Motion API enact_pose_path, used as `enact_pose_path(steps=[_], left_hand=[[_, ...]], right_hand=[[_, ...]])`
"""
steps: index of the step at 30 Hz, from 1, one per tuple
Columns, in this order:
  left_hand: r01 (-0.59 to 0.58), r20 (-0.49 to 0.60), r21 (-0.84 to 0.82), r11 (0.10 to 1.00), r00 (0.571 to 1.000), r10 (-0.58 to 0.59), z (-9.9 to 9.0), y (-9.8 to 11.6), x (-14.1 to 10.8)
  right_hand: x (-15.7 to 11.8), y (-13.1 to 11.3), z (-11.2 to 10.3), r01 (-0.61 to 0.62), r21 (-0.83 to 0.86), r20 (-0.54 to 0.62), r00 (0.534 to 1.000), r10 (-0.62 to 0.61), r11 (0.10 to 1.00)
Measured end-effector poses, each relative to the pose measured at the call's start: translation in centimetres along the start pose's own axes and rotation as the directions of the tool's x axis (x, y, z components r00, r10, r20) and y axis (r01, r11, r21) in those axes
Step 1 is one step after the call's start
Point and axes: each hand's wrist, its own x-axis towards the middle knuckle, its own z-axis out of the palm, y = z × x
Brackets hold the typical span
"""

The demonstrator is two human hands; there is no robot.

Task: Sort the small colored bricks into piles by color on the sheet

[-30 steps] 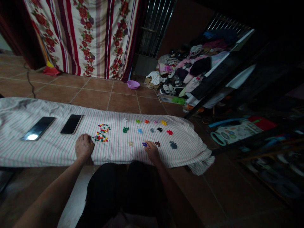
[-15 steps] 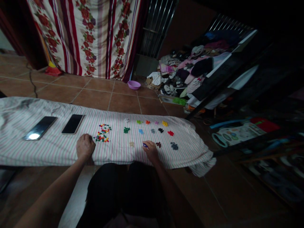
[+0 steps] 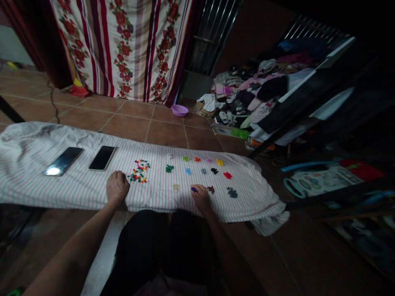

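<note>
My left hand (image 3: 117, 186) rests on the striped cloth (image 3: 154, 197) with its fingers curled in. Whatever it may hold is hidden. Just beyond it lies a loose mix of small coloured pieces (image 3: 139, 172), too small to name. My right hand (image 3: 201, 198) is on the cloth further right, thumb and fingers drawn together at small purple pieces (image 3: 194, 189). Beside that hand are a beige pile (image 3: 175, 187) on its left and a dark brown pile (image 3: 210, 189) on its right. A dark grey pile (image 3: 232, 192) sits further right.
Other single-colour piles, among them dark green (image 3: 169, 168), red (image 3: 227, 175) and yellow (image 3: 219, 162), stand in rows beyond my right hand. Two phones, one dark (image 3: 103, 158) and one reflecting light (image 3: 63, 161), lie to the left. A purple basin (image 3: 180, 110) is on the floor.
The whole view has shifted, so the cloth and hands appear slightly further right. Both hands keep nearly the same places on the cloth, the right one still at the purple pieces.
</note>
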Motion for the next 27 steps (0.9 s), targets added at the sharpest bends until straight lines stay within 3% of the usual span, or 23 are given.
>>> enact_pose_path(steps=[7,14,20,27], left_hand=[[0.004,-0.005,0.010,1.000,1.000,-0.004,0.0,0.0,0.0],[0.024,0.013,0.000,1.000,1.000,-0.024,-0.4,0.4,0.1],[0.026,0.019,0.009,1.000,0.999,-0.026,-0.6,0.5,0.1],[0.029,0.022,0.012,1.000,0.999,-0.029,-0.5,0.5,0.2]], right_hand=[[0.0,0.4,-0.1,0.019,0.002,0.006,1.000,-0.019,1.000],[0.4,-0.3,-0.2,0.072,-0.015,-0.076,0.994,-0.073,0.997],[1.8,-2.2,0.6,0.123,0.038,-0.108,0.987,-0.118,0.992],[3.3,-6.0,3.5,0.197,0.098,-0.026,0.980,-0.195,0.976]])
